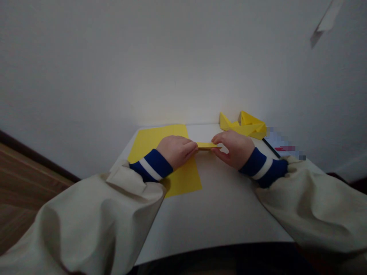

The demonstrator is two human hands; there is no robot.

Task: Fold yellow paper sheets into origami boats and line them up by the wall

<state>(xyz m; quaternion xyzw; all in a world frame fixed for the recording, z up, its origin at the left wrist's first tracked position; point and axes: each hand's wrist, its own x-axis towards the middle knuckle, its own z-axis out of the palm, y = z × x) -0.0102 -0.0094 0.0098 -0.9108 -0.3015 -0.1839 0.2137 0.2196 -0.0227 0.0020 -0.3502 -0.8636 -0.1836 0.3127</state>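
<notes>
Between my hands is a narrow strip of folded yellow paper [205,145], held level above the white table. My left hand [177,151] pinches its left end between thumb and fingers. At the other end, my right hand [233,147] grips the strip's tip with thumb below and fingers above, the palm curved away from it. A flat yellow paper sheet [183,183] lies under and beside my left hand. Behind my right hand stand folded yellow paper boats [243,128], partly overlapping; how many there are I cannot tell.
The white table [218,214] meets a pale wall [172,68] at its far edge. Right of the folded shapes lies a blurred printed item [282,143] with a dark edge. Wooden boards [23,191] are at the lower left, and a white flap [327,23] hangs at the upper right.
</notes>
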